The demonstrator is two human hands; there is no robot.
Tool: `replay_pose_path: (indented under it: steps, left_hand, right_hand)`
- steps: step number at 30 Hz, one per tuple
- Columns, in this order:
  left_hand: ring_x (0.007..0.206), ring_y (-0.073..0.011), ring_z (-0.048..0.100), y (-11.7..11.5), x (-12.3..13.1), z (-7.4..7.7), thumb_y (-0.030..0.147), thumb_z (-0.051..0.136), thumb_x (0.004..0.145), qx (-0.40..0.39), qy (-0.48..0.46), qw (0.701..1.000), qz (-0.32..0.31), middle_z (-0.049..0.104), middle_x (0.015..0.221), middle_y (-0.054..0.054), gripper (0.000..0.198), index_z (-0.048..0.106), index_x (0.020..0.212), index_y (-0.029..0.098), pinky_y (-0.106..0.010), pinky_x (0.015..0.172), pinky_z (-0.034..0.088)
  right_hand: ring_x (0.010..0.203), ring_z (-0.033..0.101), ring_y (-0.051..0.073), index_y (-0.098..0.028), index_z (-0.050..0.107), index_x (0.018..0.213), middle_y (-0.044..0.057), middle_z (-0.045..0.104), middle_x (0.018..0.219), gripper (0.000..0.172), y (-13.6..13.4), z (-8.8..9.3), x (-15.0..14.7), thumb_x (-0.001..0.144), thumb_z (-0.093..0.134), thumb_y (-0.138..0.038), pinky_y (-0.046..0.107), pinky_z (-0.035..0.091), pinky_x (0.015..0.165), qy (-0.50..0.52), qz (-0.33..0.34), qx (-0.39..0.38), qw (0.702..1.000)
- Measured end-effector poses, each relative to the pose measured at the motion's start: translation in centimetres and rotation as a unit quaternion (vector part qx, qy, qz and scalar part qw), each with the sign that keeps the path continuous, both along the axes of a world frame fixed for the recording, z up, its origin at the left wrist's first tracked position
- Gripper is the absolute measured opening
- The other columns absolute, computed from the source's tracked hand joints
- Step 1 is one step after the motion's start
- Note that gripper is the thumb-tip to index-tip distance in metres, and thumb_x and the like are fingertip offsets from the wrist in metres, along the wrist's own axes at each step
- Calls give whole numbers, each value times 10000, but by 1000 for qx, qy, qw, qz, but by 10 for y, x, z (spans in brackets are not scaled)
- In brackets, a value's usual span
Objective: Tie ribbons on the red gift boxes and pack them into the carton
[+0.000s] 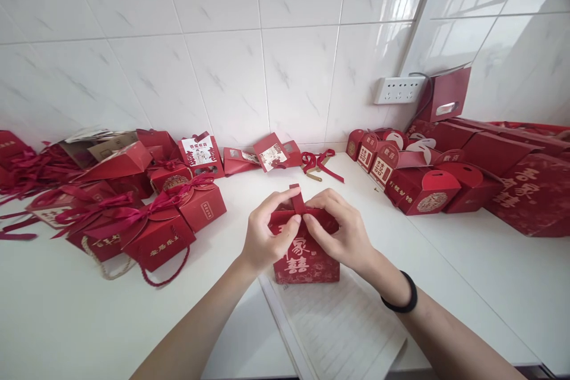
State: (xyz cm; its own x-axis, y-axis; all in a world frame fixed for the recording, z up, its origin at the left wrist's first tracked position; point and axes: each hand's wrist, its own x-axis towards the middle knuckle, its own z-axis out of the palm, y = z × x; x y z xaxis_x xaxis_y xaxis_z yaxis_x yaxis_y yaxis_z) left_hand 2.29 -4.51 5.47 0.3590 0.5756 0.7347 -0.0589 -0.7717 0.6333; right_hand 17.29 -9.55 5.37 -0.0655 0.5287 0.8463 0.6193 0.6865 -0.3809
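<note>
"What is located at far left?"

"Red boxes tied with ribbon bows [154,247], grouped on the white counter [57,303]. To their right, near the tiled wall [225,80]: a picture-fronted box [201,153]."

"State the left hand's position."

"From where I stand, the left hand [268,230] grips the upper left of the patterned red box [312,270]. Thumb pressed to the front panel; index fingertip against the upright strap [296,199]. I cannot tell how the hidden fingers lie."

"And the box?"

"Upright, centered between both hands, its base at the upper end of the lined paper [341,323]. Loose ribbons [317,161] lie behind it."

"Right hand?"

"The right hand [341,227] pinches the upper right edge: thumb in front, fingers curled behind. A black band [414,295] encircles the wrist."

"Far right?"

"Round-topped boxes [382,167], then larger red boxes [529,193]. A power strip [399,90] is positioned above, at the wall."
</note>
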Motion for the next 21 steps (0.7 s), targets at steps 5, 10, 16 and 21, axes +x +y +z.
replay_pose_path:
  steps: [5,10,16,21]
  left_hand:
    - [791,-145,614,1,-1,1,148,547,788,2,2,1000,-17,638,867,-32,338,611,1115,207,-269,733,542]
    - [787,-143,608,3,-2,1,147,540,786,8,6,1000,-21,635,858,-32,343,606,1119,194,-264,723,538]
    - [775,-138,613,2,-1,2,142,542,785,-1,12,1000,-9,650,865,-30,328,610,1104,176,-259,722,536]
    - [859,-158,630,2,-1,0,139,550,789,-12,18,1000,-9,672,948,-48,313,601,1097,168,-270,773,529]
  right_hand:
    - [718,555,157,-198,557,901,27,587,798,77,-3,4,1,884,494,-156,283,469,639,0,28,-36,999]
    - [688,552,140,-188,548,874,19,582,787,69,-3,4,3,891,484,-169,266,465,635,-6,19,-71,997]
    - [678,543,146,-187,552,846,19,580,775,92,-4,6,5,904,483,-204,270,448,631,10,20,-98,995]
    - [676,539,141,-184,546,825,15,578,766,103,-2,7,7,904,493,-222,268,436,640,31,46,-125,991]
